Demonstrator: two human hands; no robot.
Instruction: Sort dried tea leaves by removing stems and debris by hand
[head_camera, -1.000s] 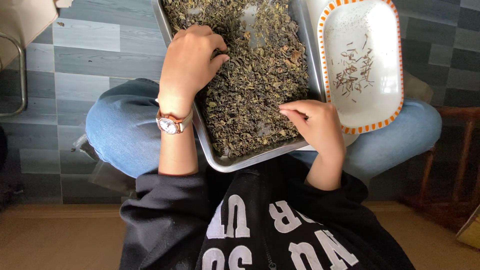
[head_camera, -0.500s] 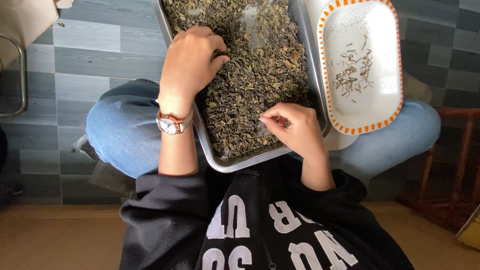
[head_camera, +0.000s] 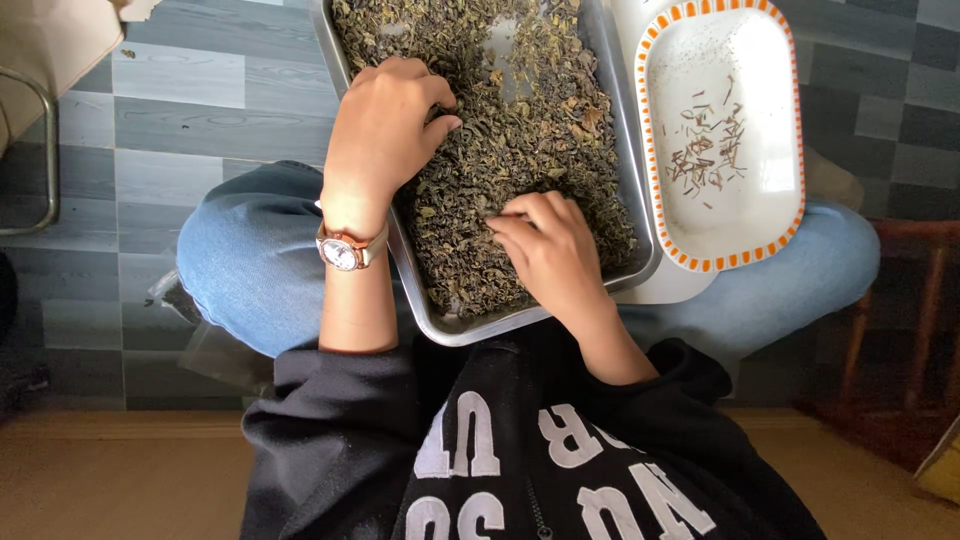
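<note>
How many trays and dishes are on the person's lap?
2. A rectangular silver metal tray full of dried green leaves sits in the middle, under both hands. A white oblong dish with an orange-striped rim holding a few stems sits beside it, on the right.

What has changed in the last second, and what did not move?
The right hand moved left, away from the metal tray's right wall toward its middle, and now its fingertips pinch at the dried leaves. Whether it holds anything cannot be told. The left hand stayed on the leaves, and the tray and the orange-rimmed white dish with its few stems kept their places.
</note>
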